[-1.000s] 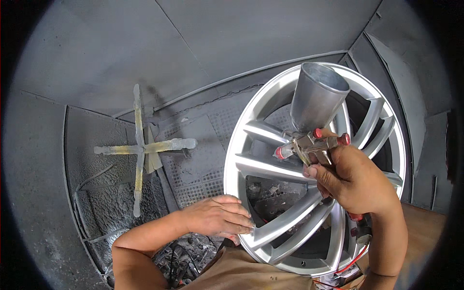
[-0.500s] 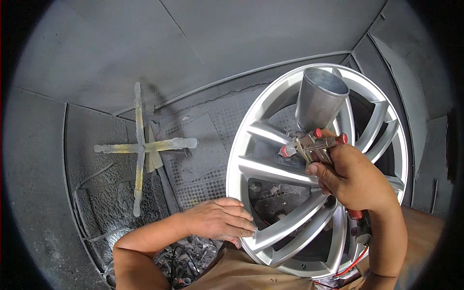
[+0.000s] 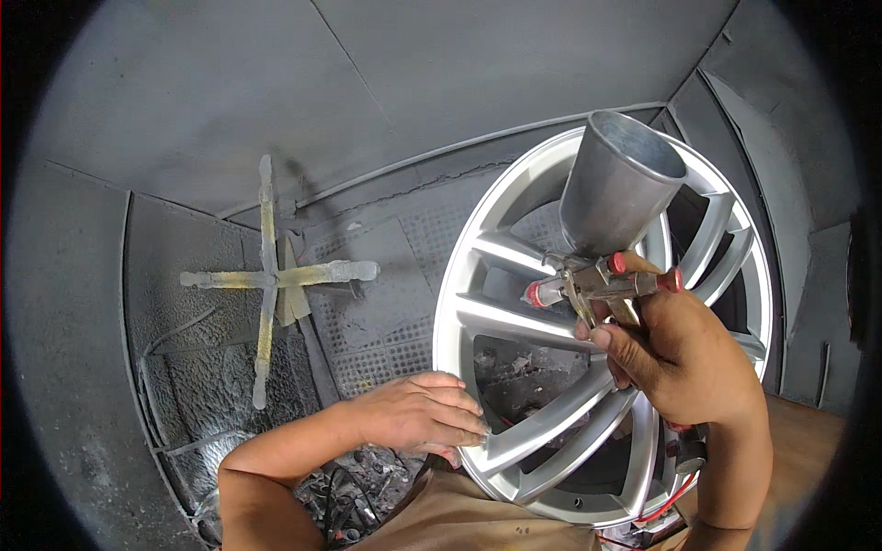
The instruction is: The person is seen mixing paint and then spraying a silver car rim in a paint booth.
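Wheel (image 3: 528, 321), edge (image 3: 447, 317) at left hand (image 3: 425, 413), cross-shaped stand (image 3: 269, 278) well apart

grey floor (image 3: 400, 355), perforated in places, with loose debris (image 3: 525, 365) scattered on it.

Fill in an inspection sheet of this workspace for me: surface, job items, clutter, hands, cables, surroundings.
Surface: grey floor, perforated in places; what supports the wheel is hidden.
Job items: silver multi-spoke wheel; spray gun with a metal cup and red fittings, in front of the wheel.
Clutter: jumbled debris at the lower edge; single pieces can't be told apart.
Hands: right hand grips the spray gun; left hand touches the wheel's lower-left edge, grip unclear.
Cables: red line at lower right; its ends can't be traced.
Surroundings: grey walls; cross-shaped frame at left.
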{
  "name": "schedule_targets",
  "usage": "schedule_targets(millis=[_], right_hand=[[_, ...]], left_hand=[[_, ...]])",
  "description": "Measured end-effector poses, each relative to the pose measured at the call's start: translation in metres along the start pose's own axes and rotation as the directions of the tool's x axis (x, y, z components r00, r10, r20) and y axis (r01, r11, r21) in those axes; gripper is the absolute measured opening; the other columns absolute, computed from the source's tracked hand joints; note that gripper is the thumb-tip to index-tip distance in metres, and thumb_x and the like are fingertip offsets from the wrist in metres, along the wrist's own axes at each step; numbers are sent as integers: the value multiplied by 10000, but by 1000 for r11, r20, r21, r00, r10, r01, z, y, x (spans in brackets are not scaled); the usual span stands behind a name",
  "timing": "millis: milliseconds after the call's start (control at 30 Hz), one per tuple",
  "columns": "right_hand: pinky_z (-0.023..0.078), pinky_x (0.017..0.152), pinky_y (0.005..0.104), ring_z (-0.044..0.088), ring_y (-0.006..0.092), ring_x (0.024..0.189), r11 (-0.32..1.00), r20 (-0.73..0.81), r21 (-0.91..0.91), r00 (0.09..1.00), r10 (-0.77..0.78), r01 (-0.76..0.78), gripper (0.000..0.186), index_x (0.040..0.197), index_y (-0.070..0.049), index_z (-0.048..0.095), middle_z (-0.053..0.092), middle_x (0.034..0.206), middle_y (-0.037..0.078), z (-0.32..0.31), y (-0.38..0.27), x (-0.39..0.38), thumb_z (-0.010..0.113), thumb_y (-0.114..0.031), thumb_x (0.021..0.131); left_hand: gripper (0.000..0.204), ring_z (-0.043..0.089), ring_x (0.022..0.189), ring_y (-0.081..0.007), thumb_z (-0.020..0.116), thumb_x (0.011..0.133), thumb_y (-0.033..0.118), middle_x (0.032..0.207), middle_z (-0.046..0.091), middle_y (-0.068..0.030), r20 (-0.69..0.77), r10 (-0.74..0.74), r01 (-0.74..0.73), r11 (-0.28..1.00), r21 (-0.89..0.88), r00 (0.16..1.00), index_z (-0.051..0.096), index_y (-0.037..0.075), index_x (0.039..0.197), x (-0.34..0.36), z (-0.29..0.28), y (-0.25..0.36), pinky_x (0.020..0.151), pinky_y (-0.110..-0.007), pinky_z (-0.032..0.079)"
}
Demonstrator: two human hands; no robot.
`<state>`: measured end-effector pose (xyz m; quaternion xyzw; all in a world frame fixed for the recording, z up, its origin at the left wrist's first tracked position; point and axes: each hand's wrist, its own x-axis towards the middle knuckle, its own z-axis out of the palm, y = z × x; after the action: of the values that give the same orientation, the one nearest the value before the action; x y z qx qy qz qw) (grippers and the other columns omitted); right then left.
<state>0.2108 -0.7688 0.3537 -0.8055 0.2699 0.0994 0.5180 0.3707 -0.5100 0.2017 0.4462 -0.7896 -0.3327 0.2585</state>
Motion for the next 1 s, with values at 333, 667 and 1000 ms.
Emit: schedule_targets(millis=[333,667,1000], right_hand=[[534,777,392,694,318,816,982,-26,41,982,185,-184,304,1189,50,597,636,1115,187,12,-11,-94,664,-21,900],[517,642,277,634,142,702,992,-18,125,1000,8,-6,374,1254,15,549,717,977,102,80,32,-206,689,-95,925],[540,679,330,692,274,694,935,17,-148,946,-323,322,350,1231,39,580,742,937,140,89,22,-237,678,-94,923]], left_hand=[[393,589,1191,-161,719,835,424,1264,672,57,-108,-20,23,999,27,994,732,200,1158,1,32,21,1033,-370,394],[334,592,1147,-208,697,857,398,1170,695,13,-345,-156,178,983,33,925,735,161,1089,29,119,91,995,-419,391],[301,492,1335,-289,598,902,201,1389,570,-142,-165,-397,317,874,-369,903,680,34,1139,43,156,137,1133,-429,380]])
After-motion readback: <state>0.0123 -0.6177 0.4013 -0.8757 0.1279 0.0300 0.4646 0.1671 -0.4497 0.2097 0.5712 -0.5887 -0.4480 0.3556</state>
